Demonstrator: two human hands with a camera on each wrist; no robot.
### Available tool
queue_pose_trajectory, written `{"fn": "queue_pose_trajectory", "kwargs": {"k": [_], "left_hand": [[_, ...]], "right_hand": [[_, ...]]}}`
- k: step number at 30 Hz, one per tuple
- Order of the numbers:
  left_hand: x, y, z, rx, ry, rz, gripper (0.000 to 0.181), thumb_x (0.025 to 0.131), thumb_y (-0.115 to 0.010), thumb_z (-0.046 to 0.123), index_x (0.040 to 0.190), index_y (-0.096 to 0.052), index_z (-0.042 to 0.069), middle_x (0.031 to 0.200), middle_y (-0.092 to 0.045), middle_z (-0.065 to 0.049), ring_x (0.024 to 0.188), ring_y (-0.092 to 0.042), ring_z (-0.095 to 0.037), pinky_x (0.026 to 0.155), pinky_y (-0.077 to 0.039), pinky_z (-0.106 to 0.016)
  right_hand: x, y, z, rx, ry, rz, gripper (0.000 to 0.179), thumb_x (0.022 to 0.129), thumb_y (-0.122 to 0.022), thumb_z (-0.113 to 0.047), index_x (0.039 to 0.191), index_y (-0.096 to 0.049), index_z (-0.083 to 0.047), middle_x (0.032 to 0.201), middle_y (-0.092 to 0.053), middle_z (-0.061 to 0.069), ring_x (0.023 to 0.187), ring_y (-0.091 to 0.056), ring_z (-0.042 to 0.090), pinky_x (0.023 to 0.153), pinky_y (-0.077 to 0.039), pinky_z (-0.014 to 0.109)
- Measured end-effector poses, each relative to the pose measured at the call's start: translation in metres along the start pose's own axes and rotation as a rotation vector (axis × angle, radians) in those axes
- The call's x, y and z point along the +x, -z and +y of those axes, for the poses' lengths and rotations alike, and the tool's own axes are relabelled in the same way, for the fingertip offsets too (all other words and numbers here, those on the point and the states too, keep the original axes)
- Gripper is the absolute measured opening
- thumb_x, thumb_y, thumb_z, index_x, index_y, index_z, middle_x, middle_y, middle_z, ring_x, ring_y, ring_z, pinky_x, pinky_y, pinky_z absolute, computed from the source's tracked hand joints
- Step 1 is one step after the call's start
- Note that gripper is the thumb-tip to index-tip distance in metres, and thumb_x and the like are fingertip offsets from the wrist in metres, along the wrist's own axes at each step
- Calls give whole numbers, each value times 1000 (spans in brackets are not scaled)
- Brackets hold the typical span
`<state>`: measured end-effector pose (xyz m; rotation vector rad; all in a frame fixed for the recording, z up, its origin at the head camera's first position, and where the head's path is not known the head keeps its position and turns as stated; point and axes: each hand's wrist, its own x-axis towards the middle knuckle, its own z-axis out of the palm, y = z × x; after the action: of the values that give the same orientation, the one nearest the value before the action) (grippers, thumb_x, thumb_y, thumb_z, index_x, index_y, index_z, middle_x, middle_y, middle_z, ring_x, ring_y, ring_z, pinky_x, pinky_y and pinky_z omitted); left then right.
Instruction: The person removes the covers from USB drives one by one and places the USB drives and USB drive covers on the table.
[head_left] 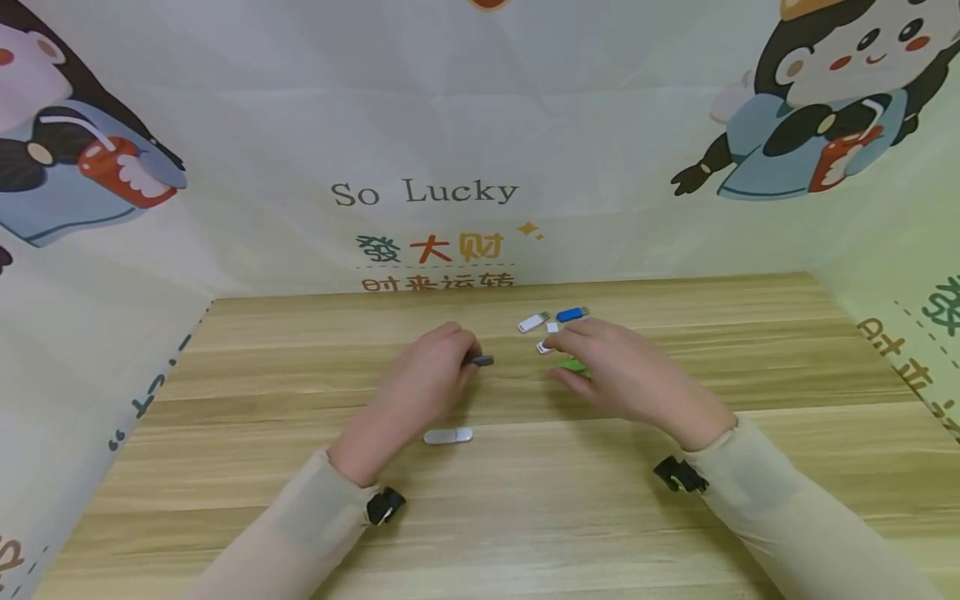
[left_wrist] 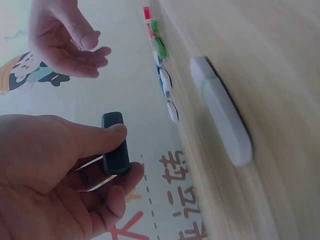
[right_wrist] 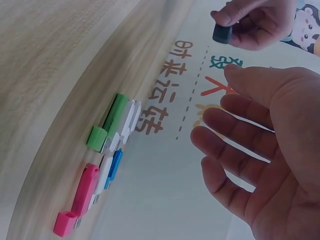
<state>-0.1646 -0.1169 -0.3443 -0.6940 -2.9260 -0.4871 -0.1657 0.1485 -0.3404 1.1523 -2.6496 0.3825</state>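
Note:
My left hand [head_left: 427, 375] pinches a dark USB flash drive [left_wrist: 115, 150] between thumb and fingers, held above the table. Its plug end does not show. My right hand [head_left: 622, 375] hovers over a group of flash drives with its fingers loosely spread and nothing in them. Below it lies a green flash drive [right_wrist: 116, 117], partly hidden in the head view, with its cap close to its plug. A pink flash drive [right_wrist: 85, 190] lies beside a pink cap [right_wrist: 65, 223]. A white capped stick [head_left: 447, 436] rests on the table near my left wrist.
Behind the right hand lie a blue flash drive [head_left: 572, 314] and a white flash drive [head_left: 533, 322], plugs bare, with small white pieces nearby. The wooden table [head_left: 480, 517] meets a printed cloth [head_left: 442, 125] at the back and sides.

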Motion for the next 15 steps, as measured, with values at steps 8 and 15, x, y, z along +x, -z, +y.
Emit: {"fn": "queue_pose_trajectory", "kwargs": {"k": [8,15], "left_hand": [[14,-3,12,-5,0,-1,9,100,-75,10,107,-74,5,105,-68,-6,98,-67,-23,91,-58,-39],[25,-9,18,-8,-25,20,8,99,-76,10,105,-74,5,103,-67,-5,96,-66,-22,91,-58,-38]], "right_hand": [[8,-2,-1,-15,-20,5,30,98,-79,-20,121,-73,-3,110,-72,10,97,-68,24,87,-59,41],[13,-6,1,-2,-55,12,31,100,-77,-20,126,-72,-4,112,-72,8,102,-69,25,90,-58,43]]}}
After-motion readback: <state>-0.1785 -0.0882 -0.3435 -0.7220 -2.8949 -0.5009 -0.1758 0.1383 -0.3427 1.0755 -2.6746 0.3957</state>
